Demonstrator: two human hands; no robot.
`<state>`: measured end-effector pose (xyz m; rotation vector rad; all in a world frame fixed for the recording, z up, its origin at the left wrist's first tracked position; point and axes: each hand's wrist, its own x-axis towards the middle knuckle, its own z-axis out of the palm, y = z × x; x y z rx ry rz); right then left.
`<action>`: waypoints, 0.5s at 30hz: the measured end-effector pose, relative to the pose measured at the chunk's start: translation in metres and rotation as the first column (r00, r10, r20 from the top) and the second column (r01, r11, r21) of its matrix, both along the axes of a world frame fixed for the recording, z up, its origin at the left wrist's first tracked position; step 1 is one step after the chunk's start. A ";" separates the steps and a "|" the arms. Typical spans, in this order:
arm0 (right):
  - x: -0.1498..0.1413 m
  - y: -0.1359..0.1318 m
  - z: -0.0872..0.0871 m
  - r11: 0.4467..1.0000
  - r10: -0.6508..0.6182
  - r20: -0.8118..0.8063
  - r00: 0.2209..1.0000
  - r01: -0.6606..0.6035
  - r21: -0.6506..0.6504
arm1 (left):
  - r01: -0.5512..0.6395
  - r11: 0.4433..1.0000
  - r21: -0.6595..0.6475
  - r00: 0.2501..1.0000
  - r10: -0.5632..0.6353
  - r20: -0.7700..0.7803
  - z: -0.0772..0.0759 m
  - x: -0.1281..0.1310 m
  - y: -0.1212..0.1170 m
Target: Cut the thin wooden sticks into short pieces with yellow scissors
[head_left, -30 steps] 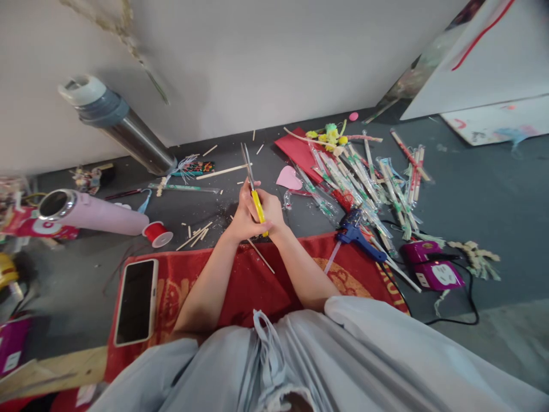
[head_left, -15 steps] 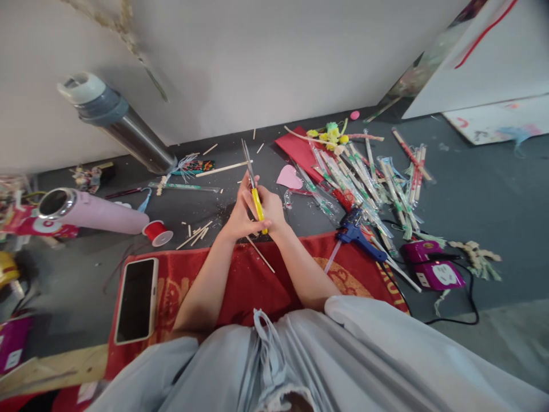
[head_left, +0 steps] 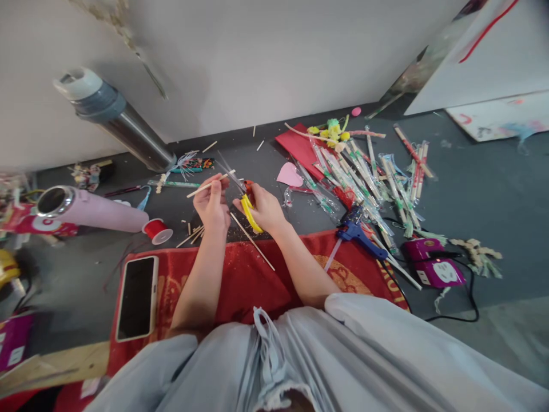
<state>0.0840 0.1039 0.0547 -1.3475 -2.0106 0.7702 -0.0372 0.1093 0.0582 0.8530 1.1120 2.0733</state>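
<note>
My right hand [head_left: 263, 209] is closed round the yellow handles of a pair of scissors [head_left: 245, 201], whose blades point up and left toward my other hand. My left hand [head_left: 213, 201] pinches a thin wooden stick [head_left: 209, 184] that slants up to the right and meets the blade tips. Both hands hover over the dark floor just past the red mat [head_left: 249, 280]. Another long stick [head_left: 253, 242] lies slanted under my hands. My lap in pale blue cloth fills the bottom of the view.
A phone [head_left: 136, 298] lies on the mat's left end. A pink flask [head_left: 86, 208], a red thread spool [head_left: 156, 231] and a steel bottle [head_left: 114, 120] are at left. At right lie a pile of wrapped chopsticks [head_left: 364, 171], a blue glue gun [head_left: 358, 234] and a pink heart [head_left: 289, 174].
My hands have come apart: the left one now holds a stick out to the left. The scissors have tipped from pointing straight up to pointing left at that stick.
</note>
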 end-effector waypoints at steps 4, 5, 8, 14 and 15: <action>0.001 0.000 -0.001 1.000 0.023 -0.033 0.999 -0.022 0.009 | -0.016 1.000 0.013 1.000 0.015 0.012 0.001 0.004 -0.002; 0.001 0.000 -0.001 1.000 0.027 -0.036 0.999 -0.026 0.004 | -0.018 1.000 0.014 1.000 0.018 0.015 0.002 0.005 -0.003; 0.001 -0.001 -0.002 0.999 0.035 -0.057 0.998 -0.035 0.006 | -0.035 0.999 -0.003 0.999 0.035 0.018 0.004 0.008 -0.004; 0.000 -0.001 -0.001 0.999 0.049 -0.080 0.996 -0.048 0.013 | -0.064 0.994 -0.094 0.998 0.065 0.014 0.004 0.011 -0.005; 0.000 -0.001 -0.001 0.999 0.052 -0.076 0.996 -0.051 0.014 | -0.056 0.993 -0.104 0.998 0.059 0.023 0.004 0.011 -0.005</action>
